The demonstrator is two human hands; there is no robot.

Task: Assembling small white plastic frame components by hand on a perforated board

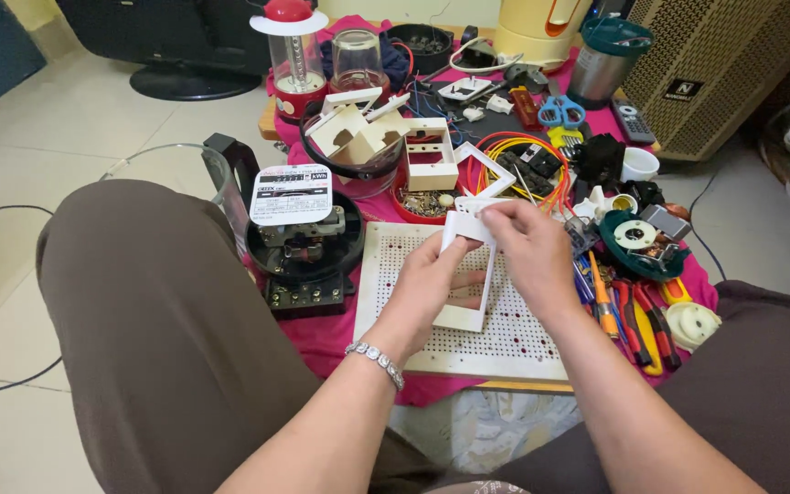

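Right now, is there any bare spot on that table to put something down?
Only the white perforated board, bare below the hands holding the white frame. The electric meter borders it on the left, the screwdrivers and pliers on the right. Behind, everything is crowded.

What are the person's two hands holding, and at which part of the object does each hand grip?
Both hold a white rectangular switch-plate frame. The left hand grips its left side bar; the right hand pinches its top edge, above the perforated board.

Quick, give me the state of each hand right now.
Left hand: closed on the white plastic frame, gripping its left side.
Right hand: fingers pinched on the frame's top edge, over the perforated white board.
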